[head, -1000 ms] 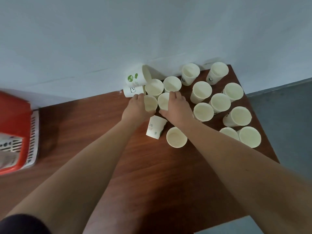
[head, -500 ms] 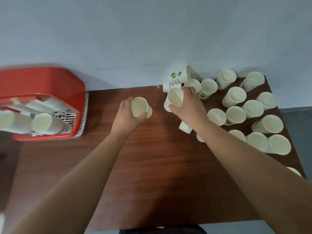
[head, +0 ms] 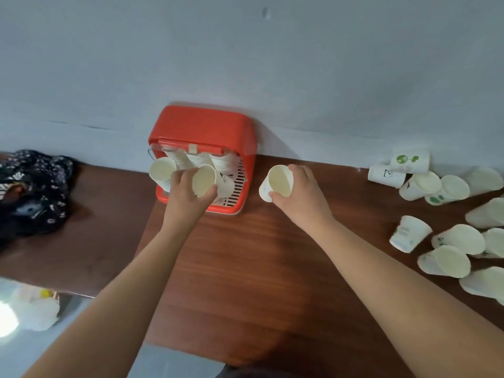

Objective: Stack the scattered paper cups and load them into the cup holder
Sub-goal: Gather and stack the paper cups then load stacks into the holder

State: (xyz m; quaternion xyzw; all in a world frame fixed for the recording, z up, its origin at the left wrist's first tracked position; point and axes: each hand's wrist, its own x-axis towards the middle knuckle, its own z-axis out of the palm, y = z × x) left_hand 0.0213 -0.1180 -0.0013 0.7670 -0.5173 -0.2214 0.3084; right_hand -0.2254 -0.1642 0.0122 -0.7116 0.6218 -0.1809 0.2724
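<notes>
Wooden bench [head: 245,268] along a pale wall. Red cup holder [head: 201,126] at the back edge against the wall, with stacked cups [head: 162,171] lying inside, mouths facing the camera. Dark patterned fabric [head: 35,186] far left. Scattered paper cups [head: 450,238] bunched at the right end, well apart from the holder, some upright, some tipped. Left grip [head: 188,197] wraps the left cup [head: 204,180] at the holder's front, in front of its white grille. Right grip [head: 300,197] grasps the right cup [head: 278,181], tilted, just right of the holder.
</notes>
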